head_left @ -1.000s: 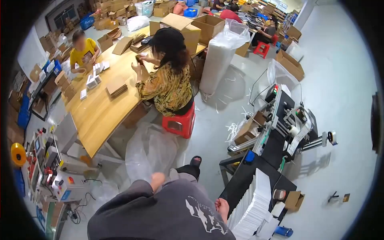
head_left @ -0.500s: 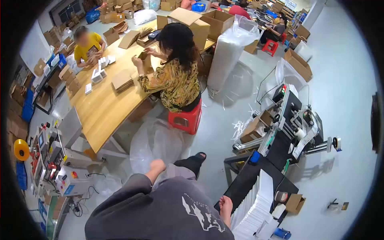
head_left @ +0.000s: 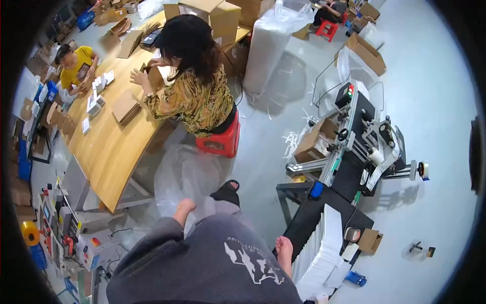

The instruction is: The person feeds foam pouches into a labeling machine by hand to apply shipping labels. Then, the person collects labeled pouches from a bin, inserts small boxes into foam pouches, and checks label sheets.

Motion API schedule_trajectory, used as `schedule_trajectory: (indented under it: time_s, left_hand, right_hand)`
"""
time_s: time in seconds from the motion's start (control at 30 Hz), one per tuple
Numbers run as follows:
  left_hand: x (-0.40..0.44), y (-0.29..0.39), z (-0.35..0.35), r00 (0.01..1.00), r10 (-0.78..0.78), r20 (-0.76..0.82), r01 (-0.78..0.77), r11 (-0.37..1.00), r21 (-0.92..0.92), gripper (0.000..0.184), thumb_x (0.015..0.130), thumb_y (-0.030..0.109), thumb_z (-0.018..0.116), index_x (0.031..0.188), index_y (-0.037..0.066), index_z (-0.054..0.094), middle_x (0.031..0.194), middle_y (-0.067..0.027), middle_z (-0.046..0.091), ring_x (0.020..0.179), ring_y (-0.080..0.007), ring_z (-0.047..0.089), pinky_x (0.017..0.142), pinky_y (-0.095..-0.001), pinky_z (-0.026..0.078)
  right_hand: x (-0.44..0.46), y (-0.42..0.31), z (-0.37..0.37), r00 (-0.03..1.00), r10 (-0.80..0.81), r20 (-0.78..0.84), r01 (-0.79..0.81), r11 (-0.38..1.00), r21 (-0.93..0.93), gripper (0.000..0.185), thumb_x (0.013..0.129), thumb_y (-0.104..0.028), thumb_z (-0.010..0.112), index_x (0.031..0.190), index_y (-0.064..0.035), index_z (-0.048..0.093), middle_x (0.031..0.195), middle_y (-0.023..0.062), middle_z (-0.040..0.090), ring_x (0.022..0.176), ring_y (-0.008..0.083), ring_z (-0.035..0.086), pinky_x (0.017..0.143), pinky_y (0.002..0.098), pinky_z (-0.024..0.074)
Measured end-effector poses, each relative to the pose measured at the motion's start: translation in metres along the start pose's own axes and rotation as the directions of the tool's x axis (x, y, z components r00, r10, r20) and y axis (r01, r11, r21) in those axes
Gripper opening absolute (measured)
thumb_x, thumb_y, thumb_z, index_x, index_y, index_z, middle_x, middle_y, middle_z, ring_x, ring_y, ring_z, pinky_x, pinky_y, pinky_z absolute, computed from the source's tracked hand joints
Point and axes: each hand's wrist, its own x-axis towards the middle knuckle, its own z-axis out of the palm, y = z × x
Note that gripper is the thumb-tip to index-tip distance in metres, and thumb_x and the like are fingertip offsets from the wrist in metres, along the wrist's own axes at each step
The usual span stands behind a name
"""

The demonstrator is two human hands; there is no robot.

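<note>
My left hand (head_left: 186, 206) hangs over my lap, beside a clear plastic bag (head_left: 177, 175) on the floor; its fingers look curled, but what they hold, if anything, cannot be made out. On the other side, my right hand (head_left: 284, 247) is curled by the edge of the black conveyor table (head_left: 304, 225). Close to it stands a long row of white flat boxes or sheets (head_left: 321, 248). Neither hand visibly touches the row. My dark grey shirt fills the bottom of the view.
A person in a patterned top (head_left: 197, 101) sits on a red stool (head_left: 223, 142) at the wooden table (head_left: 114, 157); another in yellow (head_left: 78, 66) sits across. A labelling machine (head_left: 374, 147) stands at right, another machine (head_left: 91, 243) at lower left. A wrapped roll (head_left: 268, 50) stands behind.
The view has shifted, and the wooden table and seated people now appear further left and higher. My left hand appears slightly left of before. The patterned-top person's hands have moved around the cardboard.
</note>
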Motion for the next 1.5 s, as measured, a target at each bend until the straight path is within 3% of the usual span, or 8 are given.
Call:
schedule_trajectory:
  time_s: [0.17,0.43,0.73,0.9,0.97,1.17,1.23,1.5]
  left_hand:
    - [0.065,0.067,-0.077,0.993,0.120,0.003,-0.120,0.991,0.051,0.050,0.087,0.041,0.056,0.111,0.003,0.079,0.103,-0.0200,0.079,0.098,-0.0432,0.073,0.083,-0.0470,0.057]
    - [0.129,0.247,-0.162,0.899,0.410,0.153,-0.292,0.822,-0.488,0.034,0.096,0.031,0.062,0.108,0.002,0.074,0.096,-0.0122,0.073,0.085,-0.0281,0.067,0.077,-0.0377,0.054]
    - [-0.063,0.510,-0.156,0.331,0.789,0.519,-0.660,0.586,-0.470,0.030,0.103,0.028,0.062,0.116,0.002,0.071,0.101,-0.0049,0.070,0.091,-0.0161,0.062,0.083,-0.0298,0.051]
    - [-0.182,0.585,-0.120,0.092,0.586,0.805,-0.950,0.294,-0.105,0.039,0.104,0.035,0.064,0.124,0.002,0.068,0.111,-0.0088,0.072,0.094,-0.0216,0.066,0.084,-0.0352,0.054]
    - [-0.219,0.598,-0.111,-0.197,0.506,0.839,-0.961,0.068,-0.266,0.041,0.104,0.035,0.064,0.128,0.002,0.067,0.119,-0.0114,0.073,0.100,-0.0249,0.067,0.089,-0.0366,0.054]
    - [-0.212,0.626,-0.070,-0.056,0.488,0.871,-0.989,0.091,-0.114,0.041,0.102,0.034,0.065,0.126,0.001,0.069,0.121,-0.0149,0.073,0.106,-0.0301,0.068,0.093,-0.0389,0.054]
    - [-0.204,0.644,-0.063,0.051,0.625,0.779,-0.989,0.137,-0.046,0.036,0.100,0.029,0.067,0.121,0.000,0.071,0.116,-0.0149,0.074,0.102,-0.0313,0.069,0.091,-0.0378,0.054]
    - [-0.248,0.710,-0.021,0.037,0.628,0.777,-0.992,0.120,-0.049,0.028,0.098,0.024,0.068,0.114,0.000,0.072,0.108,-0.0143,0.074,0.092,-0.0310,0.070,0.083,-0.0372,0.055]
  right_hand:
    - [0.007,-0.036,0.039,0.998,-0.032,-0.053,0.032,0.999,0.008,0.020,0.102,-0.018,0.064,0.115,-0.0037,0.070,0.096,0.0075,0.074,0.079,0.0121,0.066,0.070,0.0224,0.0518]
    - [0.002,-0.039,0.075,0.966,-0.140,-0.218,0.169,0.978,0.122,0.022,0.102,-0.015,0.062,0.118,-0.0030,0.069,0.099,0.0081,0.075,0.083,0.0128,0.067,0.071,0.0228,0.0519]
    - [-0.015,0.062,0.069,0.869,-0.036,-0.493,0.150,0.969,0.194,0.020,0.099,-0.019,0.065,0.105,-0.0033,0.077,0.100,0.0063,0.076,0.087,0.0159,0.067,0.081,0.0268,0.0516]
    - [0.002,0.010,0.053,0.814,-0.050,-0.579,0.199,0.960,0.195,0.021,0.097,-0.020,0.067,0.104,-0.0025,0.077,0.100,0.0084,0.077,0.090,0.0195,0.068,0.085,0.0303,0.0526]
    - [0.022,-0.010,0.038,0.833,0.025,-0.553,0.154,0.949,0.274,0.021,0.099,-0.020,0.066,0.108,-0.0034,0.077,0.103,0.0079,0.077,0.090,0.0174,0.069,0.082,0.0304,0.0535]
    - [0.074,-0.104,-0.031,0.590,-0.495,-0.638,0.256,0.864,-0.434,0.019,0.090,-0.014,0.069,0.105,-0.0040,0.075,0.096,0.0125,0.072,0.093,0.0291,0.068,0.086,0.0367,0.0543]
    - [0.067,-0.163,-0.059,0.243,-0.778,-0.579,-0.010,0.595,-0.804,0.024,0.084,-0.010,0.070,0.108,-0.0050,0.071,0.111,0.0139,0.070,0.098,0.0351,0.064,0.087,0.0422,0.0526]
    - [0.071,-0.203,-0.131,0.435,-0.683,-0.586,0.134,0.693,-0.708,0.024,0.085,-0.008,0.068,0.110,-0.0055,0.070,0.121,0.0144,0.066,0.108,0.0364,0.061,0.095,0.0434,0.0503]
